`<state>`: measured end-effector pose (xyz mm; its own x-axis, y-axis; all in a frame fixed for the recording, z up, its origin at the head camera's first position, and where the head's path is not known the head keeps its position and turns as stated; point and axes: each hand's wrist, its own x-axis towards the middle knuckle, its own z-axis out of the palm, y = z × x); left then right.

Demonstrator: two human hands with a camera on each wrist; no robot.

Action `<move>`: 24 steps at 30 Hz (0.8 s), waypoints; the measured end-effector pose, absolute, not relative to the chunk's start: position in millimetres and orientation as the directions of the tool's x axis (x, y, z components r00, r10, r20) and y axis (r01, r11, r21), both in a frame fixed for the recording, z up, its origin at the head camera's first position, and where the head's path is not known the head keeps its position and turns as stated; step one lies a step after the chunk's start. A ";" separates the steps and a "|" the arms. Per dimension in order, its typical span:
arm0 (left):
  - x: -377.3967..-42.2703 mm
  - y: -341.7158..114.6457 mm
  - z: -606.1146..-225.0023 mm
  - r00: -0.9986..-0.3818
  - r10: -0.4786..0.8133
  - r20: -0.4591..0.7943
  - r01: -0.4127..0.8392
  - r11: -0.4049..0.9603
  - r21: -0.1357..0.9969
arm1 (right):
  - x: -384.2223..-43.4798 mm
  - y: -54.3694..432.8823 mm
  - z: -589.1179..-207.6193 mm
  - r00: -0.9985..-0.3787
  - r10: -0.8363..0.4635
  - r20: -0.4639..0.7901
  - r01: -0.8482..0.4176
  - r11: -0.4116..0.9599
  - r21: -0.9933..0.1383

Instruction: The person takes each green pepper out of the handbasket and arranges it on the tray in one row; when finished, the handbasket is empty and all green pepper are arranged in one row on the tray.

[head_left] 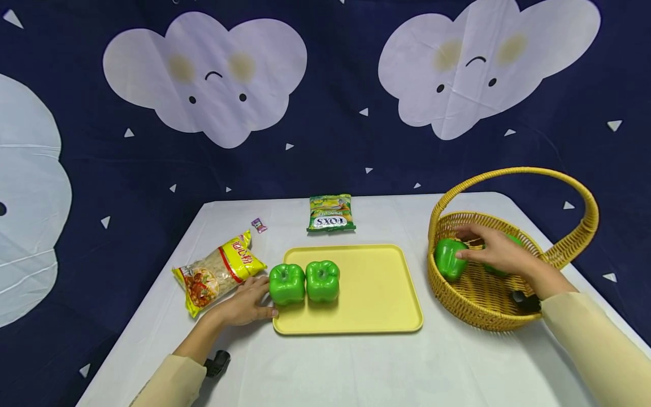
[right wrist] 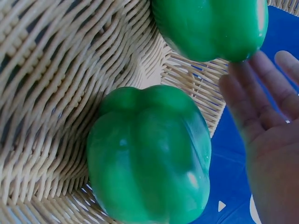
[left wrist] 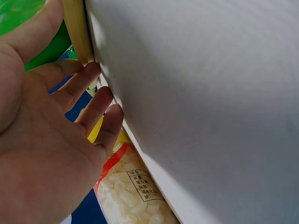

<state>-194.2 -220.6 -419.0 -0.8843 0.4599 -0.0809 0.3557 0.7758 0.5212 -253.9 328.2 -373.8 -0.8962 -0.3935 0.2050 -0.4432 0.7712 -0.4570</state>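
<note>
Two green bell peppers, one at the left (head_left: pixel 287 284) and one beside it (head_left: pixel 322 281), stand on the left part of the yellow tray (head_left: pixel 373 294). My left hand (head_left: pixel 248 302) lies at the tray's left edge, fingers loosely bent, thumb by the rim; the left wrist view shows its palm (left wrist: pixel 51 135) holding nothing. My right hand (head_left: pixel 495 249) reaches into the wicker basket (head_left: pixel 478 316). Its fingertips are at a green bell pepper (head_left: pixel 450 260), touching or nearly so, not wrapped round it. Another bell pepper (right wrist: pixel 149 154) lies in the basket, partly under this hand.
A yellow noodle bag (head_left: pixel 216 271) lies left of the tray, close to my left hand. Behind are a small purple candy (head_left: pixel 259 225) and a green FOX'S packet (head_left: pixel 331 213). The basket's tall handle (head_left: pixel 524 170) arches over its opening. A dark patterned cloth (head_left: pixel 335 113) hangs behind the table.
</note>
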 end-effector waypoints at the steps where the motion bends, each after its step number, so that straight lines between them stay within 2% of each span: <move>1: -194.0 -220.6 -418.9 -0.884 0.460 -0.081 0.356 0.775 0.522 | -253.9 328.2 -373.6 -0.897 -0.395 0.200 -0.442 0.771 -0.458; 24: -194.7 -220.2 -420.2 -0.888 0.450 -0.095 0.338 0.777 0.531 | -253.8 327.7 -380.3 -0.907 -0.415 0.070 -0.404 0.811 -0.423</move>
